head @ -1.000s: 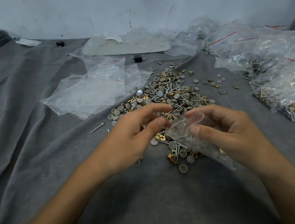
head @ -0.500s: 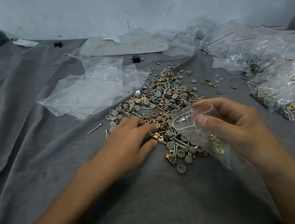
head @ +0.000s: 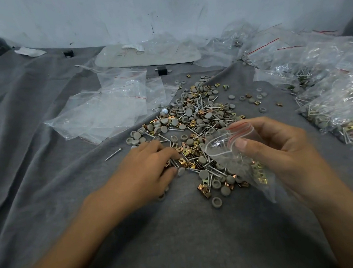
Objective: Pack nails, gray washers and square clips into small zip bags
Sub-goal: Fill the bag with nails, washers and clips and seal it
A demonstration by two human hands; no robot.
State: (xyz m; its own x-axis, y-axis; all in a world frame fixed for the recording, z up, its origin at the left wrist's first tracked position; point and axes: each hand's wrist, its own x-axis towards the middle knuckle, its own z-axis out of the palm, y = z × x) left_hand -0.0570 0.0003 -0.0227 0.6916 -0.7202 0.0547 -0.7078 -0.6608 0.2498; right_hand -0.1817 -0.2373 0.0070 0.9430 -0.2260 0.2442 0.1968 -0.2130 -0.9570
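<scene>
Surface: gray cloth (head: 48, 187), scuffed white wall behind.
Pile (head: 193, 121): nails (head: 113, 154), gray washers (head: 216, 202), square clips (head: 206, 192), mixed.
Right hand (head: 279, 152): pinches part-filled zip bag (head: 226, 148) at its open mouth, pile's near-right edge.
Left hand (head: 146, 170): fingers down on pile's near-left edge; can't tell if it holds anything.
Flat bags (head: 105, 112): left of pile.

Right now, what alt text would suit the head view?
The right hand holds a partly filled small zip bag with its mouth open, while the left hand touches a pile of nails, gray washers and square clips on a gray cloth. Empty bags lie left of the pile, filled bags to its right.
</scene>
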